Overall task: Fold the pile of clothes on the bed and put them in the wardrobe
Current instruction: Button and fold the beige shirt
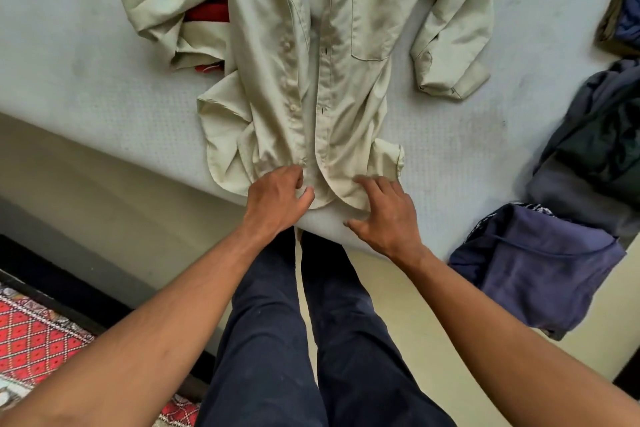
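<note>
One beige button-front shirt [311, 62] on grey bed [86, 45], ahead of two hands: left hand [277, 199] pinches hem, right hand [388, 215] flat on hem. One red garment [207, 12] beneath. One dark clothes heap [595, 135] right of hands. Red patterned rug [34, 333] left.

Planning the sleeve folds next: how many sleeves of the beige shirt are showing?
2. The bunched sleeve lies upper left, over a red garment; the bent sleeve lies right of the chest pocket. Neither is hidden.

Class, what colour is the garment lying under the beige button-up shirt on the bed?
The garment under the beige shirt is red; head view.
</note>
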The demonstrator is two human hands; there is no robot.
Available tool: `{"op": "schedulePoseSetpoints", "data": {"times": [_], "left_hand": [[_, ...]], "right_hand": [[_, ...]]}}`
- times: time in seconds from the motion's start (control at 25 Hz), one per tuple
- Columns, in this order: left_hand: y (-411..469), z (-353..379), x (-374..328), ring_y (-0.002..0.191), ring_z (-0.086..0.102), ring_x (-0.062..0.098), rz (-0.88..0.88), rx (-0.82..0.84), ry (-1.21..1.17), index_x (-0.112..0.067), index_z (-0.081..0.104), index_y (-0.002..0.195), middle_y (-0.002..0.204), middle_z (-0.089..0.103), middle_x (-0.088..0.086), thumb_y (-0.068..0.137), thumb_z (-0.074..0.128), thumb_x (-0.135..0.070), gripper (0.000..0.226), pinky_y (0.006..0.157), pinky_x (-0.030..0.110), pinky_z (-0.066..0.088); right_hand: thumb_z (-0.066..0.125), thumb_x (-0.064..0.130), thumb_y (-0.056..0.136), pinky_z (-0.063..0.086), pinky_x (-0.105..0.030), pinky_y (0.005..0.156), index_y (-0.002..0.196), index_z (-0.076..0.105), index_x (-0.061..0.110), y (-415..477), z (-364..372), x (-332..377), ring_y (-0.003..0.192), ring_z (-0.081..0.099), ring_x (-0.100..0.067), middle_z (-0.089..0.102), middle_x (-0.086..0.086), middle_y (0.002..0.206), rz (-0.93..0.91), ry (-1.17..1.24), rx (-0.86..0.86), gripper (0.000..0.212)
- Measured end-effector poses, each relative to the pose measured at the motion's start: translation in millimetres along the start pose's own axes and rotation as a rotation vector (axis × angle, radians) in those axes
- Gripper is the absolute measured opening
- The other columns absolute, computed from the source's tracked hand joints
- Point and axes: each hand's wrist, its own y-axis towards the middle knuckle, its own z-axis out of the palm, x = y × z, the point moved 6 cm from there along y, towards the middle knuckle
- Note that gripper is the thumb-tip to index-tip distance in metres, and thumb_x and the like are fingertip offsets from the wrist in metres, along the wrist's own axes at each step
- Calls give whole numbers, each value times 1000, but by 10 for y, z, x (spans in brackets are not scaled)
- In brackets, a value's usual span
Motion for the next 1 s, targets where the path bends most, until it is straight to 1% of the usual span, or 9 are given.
{"op": "schedulePoseSetpoints", "data": {"times": [0.12,0.2,0.28,0.48,0.6,0.64,0.8,0.88,1.0], "left_hand": [[48,75,53,80,59,18,-123,25,-39,-19,57,90,87,63,-5,86,61,-54,35,64,32,44],[67,116,65,84,61,21,-147,30,-11,-19,57,96,92,65,-3,83,63,-54,38,68,35,49],[88,130,56,90,63,26,-137,53,5,-15,58,102,98,67,2,83,64,-45,36,71,37,51],[73,77,137,71,63,29,-28,102,-96,-17,53,89,75,61,2,88,59,-28,12,56,33,46],[-43,67,241,71,60,26,-33,136,-83,-16,54,90,77,60,1,86,56,-22,8,58,31,43],[-78,72,279,72,60,26,-41,139,-74,-16,55,91,78,61,2,85,56,-20,8,59,32,43],[-152,46,410,73,60,26,-93,120,-39,-15,58,87,78,63,2,84,57,-19,6,62,31,39],[-147,48,444,74,60,26,-102,145,-38,-19,55,84,76,60,-2,83,59,-24,6,63,32,40],[-138,7,447,74,60,22,-98,156,-67,-22,56,82,74,56,-8,83,62,-32,12,64,32,44]], "right_hand": [[77,42,76,51,-39,67,120,63,18,1,104,0,90,63,-29,66,-1,106,-15,-59,4,52],[70,28,80,39,-32,55,88,63,16,77,77,164,71,64,-29,67,-1,84,-57,-34,-40,16],[61,20,84,31,-29,53,73,52,17,143,27,360,59,61,-28,64,-1,69,-53,53,-49,15],[62,17,92,40,-15,57,106,75,17,162,-279,803,54,52,-1,50,20,57,77,566,-159,19],[65,13,86,43,-16,60,126,71,14,170,-501,910,61,51,0,60,15,68,16,424,-403,41],[64,14,85,45,-21,61,133,66,15,208,-461,962,67,56,-3,66,9,77,-30,321,-335,48],[67,22,89,50,-38,71,161,17,21,162,306,974,95,68,-30,66,-5,104,-36,-24,519,87],[66,25,91,55,-41,80,162,17,27,98,419,869,96,68,-30,69,-5,103,3,84,560,87],[64,24,93,56,-39,87,136,63,28,190,218,564,88,71,-17,75,5,96,122,308,351,43]]}}
